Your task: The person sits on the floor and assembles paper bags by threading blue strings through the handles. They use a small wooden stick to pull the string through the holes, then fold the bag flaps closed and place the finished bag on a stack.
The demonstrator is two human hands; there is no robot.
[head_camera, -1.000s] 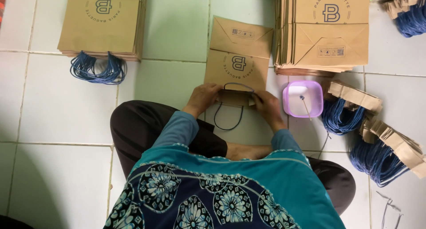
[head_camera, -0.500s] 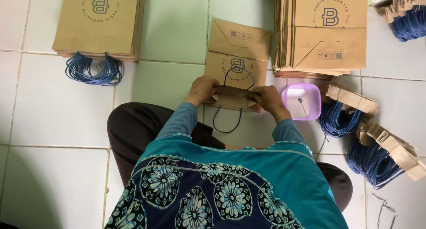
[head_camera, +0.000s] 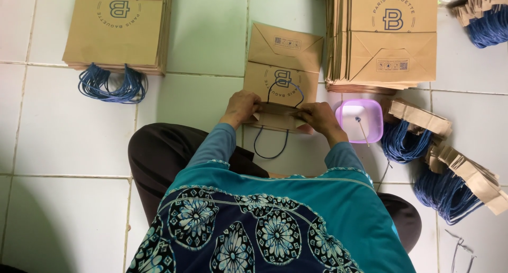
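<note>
Since the earlier frames the two hands have stayed pressed on the cardboard strip at the bag's mouth, and the blue cord loop that was only below the bag now also arches up over the bag's printed face.

Nearest the camera, the person sits on the tiled floor [head_camera: 53,135] in a teal patterned top, dark trousers folded to either side. Just ahead, the left hand [head_camera: 241,106] is curled, fingers closed down on the left end of the brown cardboard strip [head_camera: 278,110], pinching it against the bag. The right hand [head_camera: 317,117] does the same at the strip's right end, fingers bent and gripping. The strip lies across the lower edge of a flat brown paper bag [head_camera: 283,66], which rests on the floor directly in front of the person, its folded base pointing away. A dark blue cord handle [head_camera: 270,146] hangs from under the strip toward the person, and another loop curves over the bag's front.

Just right of the right hand stands a small lilac plastic tub [head_camera: 360,122] with a thin stick in it. Further right lie bundles of cardboard strips with blue cords [head_camera: 450,178], fanned on the floor.

Farther off, a tall stack of flat bags [head_camera: 386,40] sits to the right, and a finished stack with blue handles [head_camera: 119,35] to the left.
</note>
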